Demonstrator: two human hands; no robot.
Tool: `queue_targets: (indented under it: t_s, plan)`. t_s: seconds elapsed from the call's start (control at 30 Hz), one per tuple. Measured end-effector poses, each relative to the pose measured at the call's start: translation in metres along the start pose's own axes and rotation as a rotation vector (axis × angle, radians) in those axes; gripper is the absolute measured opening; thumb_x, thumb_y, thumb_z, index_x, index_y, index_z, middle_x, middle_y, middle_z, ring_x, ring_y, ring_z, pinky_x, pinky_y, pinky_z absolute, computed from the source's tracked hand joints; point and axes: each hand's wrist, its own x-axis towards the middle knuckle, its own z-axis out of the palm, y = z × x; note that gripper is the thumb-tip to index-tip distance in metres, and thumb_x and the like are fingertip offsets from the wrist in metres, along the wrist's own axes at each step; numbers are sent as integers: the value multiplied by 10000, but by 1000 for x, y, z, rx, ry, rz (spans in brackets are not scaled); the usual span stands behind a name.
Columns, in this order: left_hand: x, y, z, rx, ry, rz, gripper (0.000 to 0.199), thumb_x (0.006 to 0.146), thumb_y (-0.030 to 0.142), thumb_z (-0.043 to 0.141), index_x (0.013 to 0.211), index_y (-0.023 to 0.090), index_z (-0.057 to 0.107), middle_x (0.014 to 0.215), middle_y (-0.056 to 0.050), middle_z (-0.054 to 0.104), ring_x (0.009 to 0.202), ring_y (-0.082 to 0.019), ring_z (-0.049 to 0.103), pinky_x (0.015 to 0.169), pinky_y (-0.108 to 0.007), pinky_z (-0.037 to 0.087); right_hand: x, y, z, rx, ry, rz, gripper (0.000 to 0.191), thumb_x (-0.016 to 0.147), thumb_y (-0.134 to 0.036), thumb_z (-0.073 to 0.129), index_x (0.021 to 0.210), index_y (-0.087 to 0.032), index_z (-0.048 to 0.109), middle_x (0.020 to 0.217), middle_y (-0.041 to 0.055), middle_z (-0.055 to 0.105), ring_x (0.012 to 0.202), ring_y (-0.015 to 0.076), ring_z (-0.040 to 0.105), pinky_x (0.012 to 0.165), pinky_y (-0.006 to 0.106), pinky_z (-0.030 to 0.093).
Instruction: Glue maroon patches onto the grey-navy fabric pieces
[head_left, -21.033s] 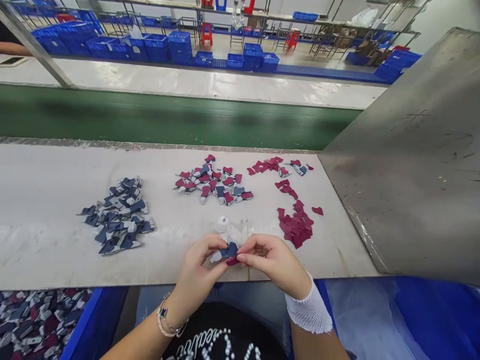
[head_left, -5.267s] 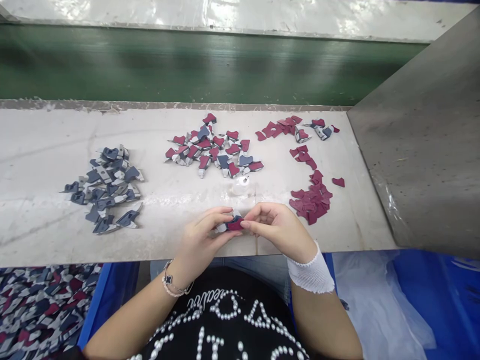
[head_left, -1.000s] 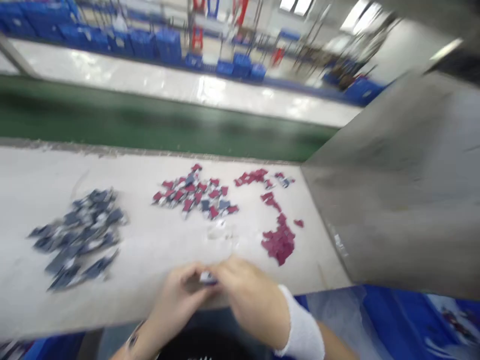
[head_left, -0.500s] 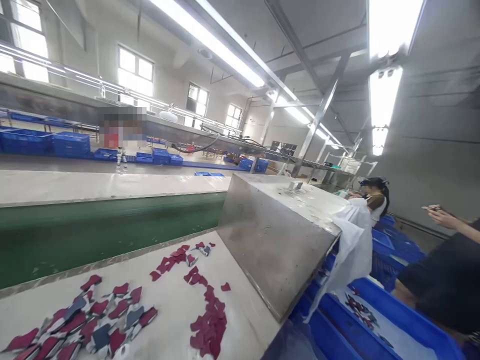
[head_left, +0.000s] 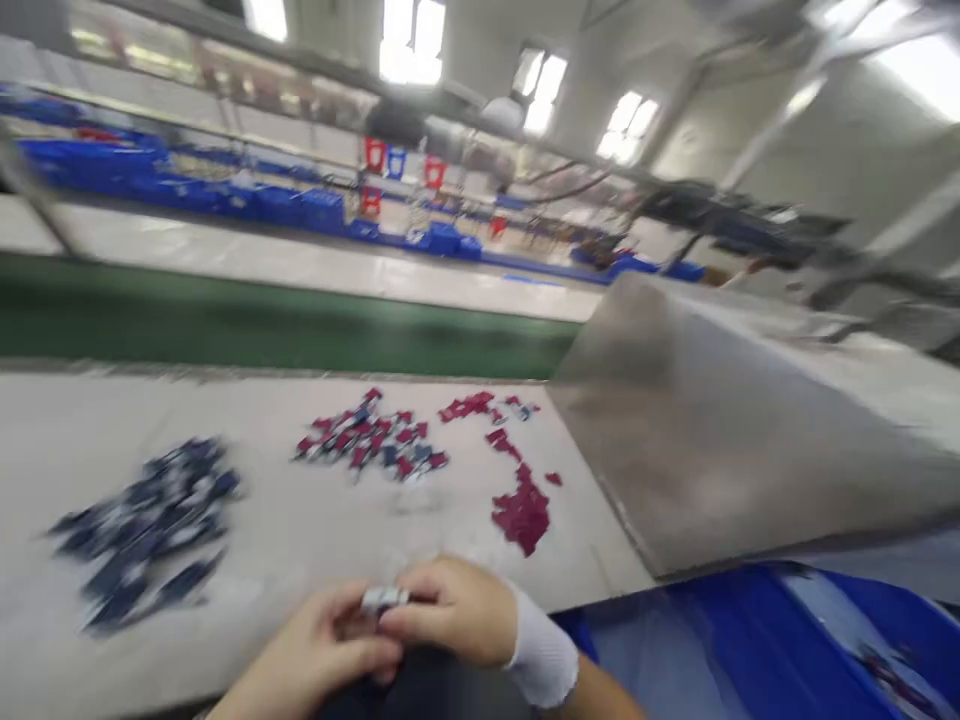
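Note:
My left hand (head_left: 326,645) and my right hand (head_left: 457,612) meet at the table's near edge. Between their fingertips is a small white and dark piece (head_left: 385,598), blurred, pinched by both hands. A white band circles my right wrist. On the white table (head_left: 300,540) ahead lie a pile of red and grey pieces with white parts (head_left: 375,435) and a heap of flat dark red pieces (head_left: 523,512). Farther left is a heap of dark blue and white pieces (head_left: 150,520).
A large metal box (head_left: 697,430) stands at the table's right end. Blue bins (head_left: 720,640) sit below it at the lower right. Behind the table run a green strip (head_left: 300,325) and a pale counter, with blue crates (head_left: 255,200) beyond.
The view has swung left and down. Both my hands, the small piece and the dark blue heap now show, while the people at the right have left the view.

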Motion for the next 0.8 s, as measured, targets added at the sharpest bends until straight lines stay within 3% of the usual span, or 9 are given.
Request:
queue_targets:
  t_s: [0.07, 0.17, 0.33, 0.47, 0.57, 0.63, 0.7, 0.77, 0.8]
  plan:
    - [-5, -9, -4, -149, -85, -30, 293, 652, 270, 894, 821, 113, 715, 685, -32, 723, 627, -130, 667, 556, -171, 425, 0, 1, 7, 31, 4, -17, 485, 1027, -524, 384, 856, -171, 670, 782, -2, 682, 808, 176, 641, 797, 277, 472]
    - [-4, -14, -4, -273, -96, -56, 511, 551, 465, 921, 805, 71, 717, 647, -85, 717, 515, -135, 652, 411, -156, 317, -4, -6, 3, 13, 85, -21, 579, 1045, -552, 216, 770, -196, 581, 727, 5, 602, 713, 154, 555, 694, 266, 414]
    - [-3, -20, -1, -384, -99, -37, 642, 446, 617, 908, 723, 91, 666, 551, -52, 669, 384, -93, 576, 326, -143, 242, -12, -19, -2, -67, 182, 9, 535, 1043, -541, 218, 738, -208, 505, 655, -18, 472, 645, 147, 453, 645, 276, 347]
    - [-5, -21, -2, -438, -116, -44, 639, 454, 623, 902, 729, 107, 646, 542, -42, 669, 358, -85, 555, 315, -137, 241, -7, -18, -1, -97, 163, 22, 528, 1018, -577, 246, 722, -209, 482, 666, -16, 487, 657, 150, 459, 655, 279, 344]
    - [-3, -18, 6, -382, -98, -56, 487, 562, 436, 928, 809, 112, 662, 634, -54, 710, 479, -111, 638, 408, -132, 349, -3, -10, 3, -147, 146, 87, 467, 954, -601, 395, 710, -210, 464, 653, -23, 474, 633, 147, 445, 594, 275, 303]
    - [-2, -15, 9, -214, -39, -75, 371, 608, 312, 912, 834, 135, 676, 691, -37, 722, 571, -133, 667, 519, -168, 447, -4, -1, 2, -203, 127, 138, 422, 877, -585, 532, 697, -207, 474, 635, -30, 462, 609, 142, 425, 566, 274, 267]
    - [-7, -13, 1, 89, 86, -59, 342, 613, 293, 900, 872, 173, 711, 767, -32, 739, 693, -180, 691, 660, -235, 517, -10, 11, -8, -238, 118, 165, 408, 837, -576, 583, 690, -203, 508, 636, -26, 480, 613, 146, 437, 573, 272, 273]
    - [-20, -10, -21, 430, 326, 36, 382, 614, 323, 898, 950, 219, 750, 922, -53, 761, 909, -249, 698, 830, -282, 522, -20, 24, -28, -233, 184, 201, 426, 868, -603, 535, 721, -204, 557, 675, -13, 526, 653, 161, 486, 607, 270, 322]
    - [-28, -9, -37, 537, 530, 105, 388, 616, 345, 894, 967, 244, 764, 985, -58, 762, 978, -277, 687, 887, -299, 513, -23, 30, -41, -229, 271, 242, 443, 901, -611, 484, 742, -206, 568, 690, -10, 534, 671, 167, 502, 626, 271, 345]
